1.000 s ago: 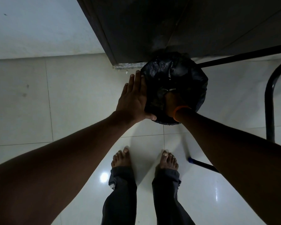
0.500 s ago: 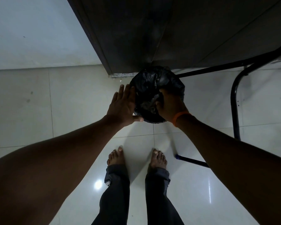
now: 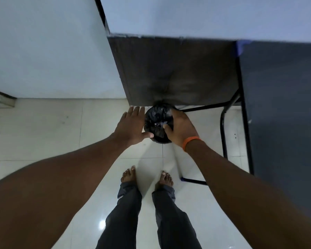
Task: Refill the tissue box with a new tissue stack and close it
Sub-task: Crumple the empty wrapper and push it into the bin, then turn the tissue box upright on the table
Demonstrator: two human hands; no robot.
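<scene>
A small round bin lined with a black plastic bag (image 3: 156, 121) stands on the floor against the foot of a dark cabinet side. My left hand (image 3: 131, 125) lies flat with fingers straight against the bin's left side. My right hand (image 3: 182, 128), with an orange band at the wrist, hovers over the bin's right rim with fingers spread; I cannot tell if it touches the bag. Something small and pale shows inside the bag near my right thumb. No tissue box or tissue stack is in view.
A dark cabinet panel (image 3: 169, 72) rises behind the bin. A black metal table frame (image 3: 223, 133) and a dark tabletop (image 3: 284, 114) stand to the right. My bare feet (image 3: 146, 177) are on the glossy white tile floor (image 3: 43, 132). A pale wall is at left.
The view has pulled up and back, so the bin looks smaller and farther. My right hand has come out of the bag and now spreads above the rim. My left hand stays against the bin.
</scene>
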